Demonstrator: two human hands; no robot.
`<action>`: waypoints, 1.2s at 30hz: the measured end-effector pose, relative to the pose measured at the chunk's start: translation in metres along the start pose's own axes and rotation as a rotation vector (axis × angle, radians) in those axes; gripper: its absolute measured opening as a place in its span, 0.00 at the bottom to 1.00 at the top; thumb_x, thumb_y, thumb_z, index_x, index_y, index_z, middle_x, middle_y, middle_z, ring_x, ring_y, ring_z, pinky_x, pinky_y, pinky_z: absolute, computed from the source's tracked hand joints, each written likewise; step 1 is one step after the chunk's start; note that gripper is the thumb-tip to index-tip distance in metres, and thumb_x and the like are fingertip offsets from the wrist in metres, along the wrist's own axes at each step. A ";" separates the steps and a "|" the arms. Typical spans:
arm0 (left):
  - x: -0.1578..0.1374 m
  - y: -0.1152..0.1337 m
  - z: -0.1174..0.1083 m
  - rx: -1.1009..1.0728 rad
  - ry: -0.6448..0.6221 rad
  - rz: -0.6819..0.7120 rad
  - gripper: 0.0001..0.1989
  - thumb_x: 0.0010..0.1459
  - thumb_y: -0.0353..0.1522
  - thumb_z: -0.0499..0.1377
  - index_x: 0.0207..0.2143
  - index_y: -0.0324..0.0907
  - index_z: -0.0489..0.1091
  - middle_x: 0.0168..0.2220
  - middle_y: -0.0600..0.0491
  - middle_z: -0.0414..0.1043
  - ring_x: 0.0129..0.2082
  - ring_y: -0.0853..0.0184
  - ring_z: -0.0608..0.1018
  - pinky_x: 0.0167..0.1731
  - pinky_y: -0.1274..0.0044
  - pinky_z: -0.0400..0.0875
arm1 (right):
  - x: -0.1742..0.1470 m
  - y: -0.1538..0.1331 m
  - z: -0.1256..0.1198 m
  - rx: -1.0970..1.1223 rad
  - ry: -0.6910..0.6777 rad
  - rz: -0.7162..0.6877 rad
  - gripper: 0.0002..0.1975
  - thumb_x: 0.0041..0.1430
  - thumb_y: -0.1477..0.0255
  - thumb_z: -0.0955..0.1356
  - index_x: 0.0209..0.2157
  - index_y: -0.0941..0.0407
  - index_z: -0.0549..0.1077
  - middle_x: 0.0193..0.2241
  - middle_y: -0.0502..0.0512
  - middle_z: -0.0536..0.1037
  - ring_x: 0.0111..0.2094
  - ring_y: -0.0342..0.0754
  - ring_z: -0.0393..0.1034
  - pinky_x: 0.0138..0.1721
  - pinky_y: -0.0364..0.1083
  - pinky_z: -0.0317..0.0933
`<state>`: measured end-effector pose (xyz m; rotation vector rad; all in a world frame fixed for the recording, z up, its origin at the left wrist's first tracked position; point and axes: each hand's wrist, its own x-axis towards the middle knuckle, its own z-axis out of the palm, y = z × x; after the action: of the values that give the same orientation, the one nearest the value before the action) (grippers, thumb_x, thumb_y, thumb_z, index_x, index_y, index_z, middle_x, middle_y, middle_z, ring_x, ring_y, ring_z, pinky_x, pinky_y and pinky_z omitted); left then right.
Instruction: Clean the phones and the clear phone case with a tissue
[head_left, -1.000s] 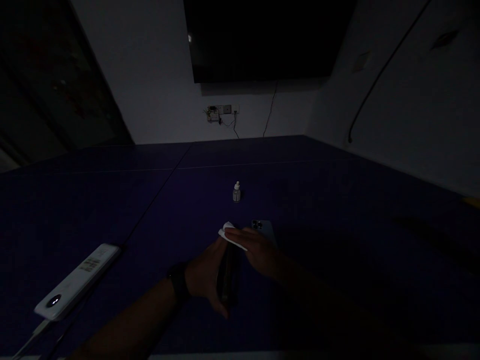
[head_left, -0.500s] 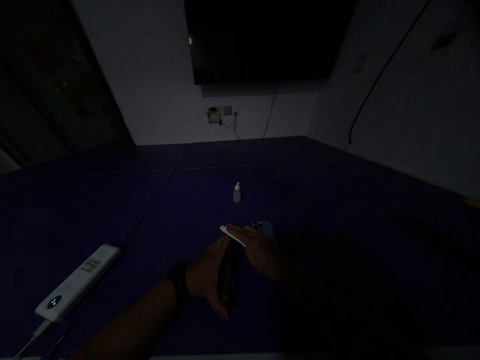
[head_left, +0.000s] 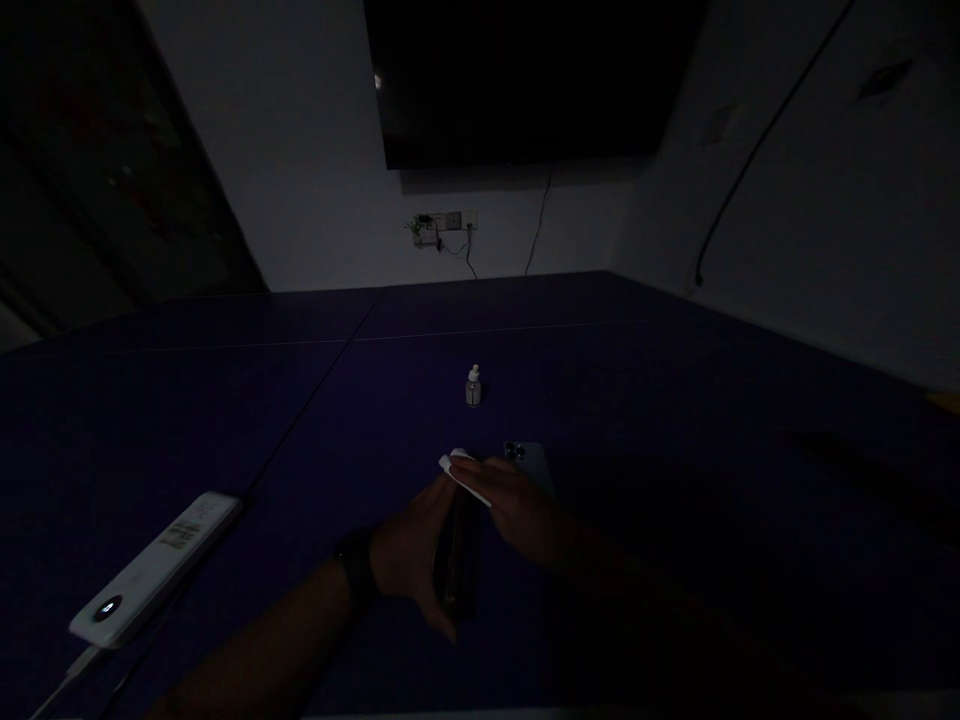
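Low light dims both hands. My left hand (head_left: 409, 548), with a dark watch (head_left: 355, 562) on its wrist, is curled around a dark flat phone-like object (head_left: 459, 550) tilted up on its edge. Fingers of my right hand (head_left: 517, 505) press a folded white cloth (head_left: 469, 478) against that object's top end. Partly behind the right hand, a light-blue phone (head_left: 534, 460) lies with its camera side up. Beyond the hands, a small dropper bottle (head_left: 473, 388) with a white cap stands upright.
A white power strip-like device (head_left: 157, 570) with a lit round display and a cable lies at left on the dark blue table (head_left: 300, 470). On the far wall are a large dark screen (head_left: 525, 80) and sockets (head_left: 450, 222) with wires.
My right hand has shifted slightly down and right, and more of the white cloth shows above its fingers. The left hand keeps its hold on the dark object.
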<state>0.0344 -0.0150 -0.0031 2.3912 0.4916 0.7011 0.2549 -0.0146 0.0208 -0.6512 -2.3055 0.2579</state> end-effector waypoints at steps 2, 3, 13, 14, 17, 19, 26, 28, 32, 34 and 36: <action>-0.002 -0.002 0.001 0.009 -0.005 0.001 0.82 0.23 0.64 0.69 0.71 0.40 0.30 0.70 0.36 0.43 0.67 0.37 0.52 0.67 0.52 0.42 | -0.002 -0.001 -0.002 0.020 -0.040 -0.071 0.33 0.60 0.86 0.58 0.65 0.53 0.62 0.60 0.57 0.71 0.53 0.50 0.71 0.53 0.51 0.68; -0.003 -0.003 0.001 0.012 -0.011 -0.003 0.81 0.23 0.64 0.69 0.71 0.41 0.31 0.70 0.36 0.44 0.67 0.37 0.52 0.67 0.52 0.42 | -0.003 -0.002 -0.002 0.023 -0.054 -0.090 0.33 0.60 0.86 0.58 0.65 0.53 0.62 0.60 0.56 0.71 0.52 0.50 0.71 0.53 0.51 0.68; -0.002 -0.001 0.000 0.016 -0.005 -0.026 0.83 0.22 0.66 0.68 0.71 0.38 0.31 0.69 0.33 0.44 0.67 0.36 0.53 0.66 0.52 0.43 | -0.002 0.000 -0.002 -0.064 -0.024 -0.070 0.34 0.61 0.88 0.57 0.67 0.52 0.58 0.61 0.56 0.71 0.51 0.49 0.70 0.53 0.50 0.68; -0.004 -0.002 0.001 0.021 -0.014 -0.042 0.82 0.21 0.66 0.68 0.71 0.37 0.33 0.68 0.33 0.47 0.66 0.36 0.55 0.66 0.52 0.44 | -0.004 -0.002 -0.002 -0.058 -0.028 -0.122 0.33 0.62 0.87 0.57 0.66 0.54 0.59 0.61 0.57 0.71 0.52 0.49 0.70 0.53 0.50 0.69; -0.006 -0.003 0.001 0.021 -0.028 -0.067 0.82 0.22 0.66 0.67 0.71 0.37 0.34 0.68 0.34 0.48 0.65 0.36 0.56 0.67 0.52 0.43 | -0.005 -0.004 -0.002 -0.060 -0.034 -0.153 0.32 0.63 0.87 0.57 0.66 0.55 0.59 0.60 0.58 0.71 0.52 0.49 0.69 0.53 0.51 0.68; -0.005 -0.002 0.000 0.016 -0.019 -0.056 0.82 0.22 0.66 0.67 0.71 0.38 0.31 0.70 0.34 0.43 0.67 0.35 0.52 0.67 0.51 0.42 | -0.002 -0.002 0.000 -0.086 -0.030 -0.053 0.34 0.61 0.88 0.57 0.67 0.53 0.58 0.60 0.56 0.71 0.53 0.49 0.69 0.54 0.50 0.68; -0.002 -0.001 0.001 0.015 -0.007 -0.020 0.83 0.22 0.66 0.67 0.71 0.41 0.29 0.70 0.36 0.41 0.67 0.36 0.51 0.67 0.52 0.44 | -0.004 -0.003 0.000 -0.120 -0.009 -0.028 0.34 0.62 0.88 0.57 0.67 0.54 0.56 0.61 0.57 0.70 0.53 0.49 0.70 0.55 0.50 0.68; -0.004 -0.004 0.002 0.025 -0.015 -0.022 0.82 0.23 0.66 0.67 0.71 0.41 0.30 0.70 0.36 0.43 0.67 0.35 0.52 0.67 0.52 0.43 | -0.007 -0.007 0.000 -0.126 -0.017 -0.113 0.30 0.64 0.86 0.57 0.66 0.56 0.59 0.61 0.60 0.70 0.53 0.50 0.70 0.55 0.50 0.68; -0.003 -0.003 0.001 0.024 -0.008 -0.012 0.82 0.23 0.66 0.67 0.71 0.40 0.28 0.70 0.36 0.41 0.68 0.35 0.50 0.67 0.51 0.41 | -0.001 -0.010 0.002 -0.196 -0.040 -0.009 0.31 0.62 0.88 0.58 0.65 0.57 0.61 0.61 0.59 0.70 0.52 0.50 0.70 0.54 0.51 0.69; 0.001 0.001 -0.001 0.014 0.000 -0.003 0.82 0.23 0.66 0.67 0.71 0.41 0.28 0.71 0.36 0.39 0.68 0.35 0.49 0.67 0.51 0.42 | 0.005 -0.010 0.004 -0.238 -0.057 0.106 0.33 0.62 0.88 0.59 0.67 0.56 0.58 0.61 0.59 0.69 0.55 0.51 0.69 0.55 0.51 0.68; 0.004 0.005 -0.002 0.006 0.001 -0.006 0.82 0.24 0.66 0.67 0.71 0.41 0.28 0.71 0.36 0.39 0.68 0.34 0.50 0.66 0.51 0.44 | 0.008 -0.012 0.006 -0.275 -0.079 0.165 0.35 0.61 0.88 0.60 0.68 0.56 0.56 0.62 0.59 0.68 0.56 0.52 0.68 0.56 0.52 0.68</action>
<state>0.0371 -0.0165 0.0026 2.3943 0.5019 0.6997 0.2411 -0.0206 0.0257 -0.9876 -2.3881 0.0417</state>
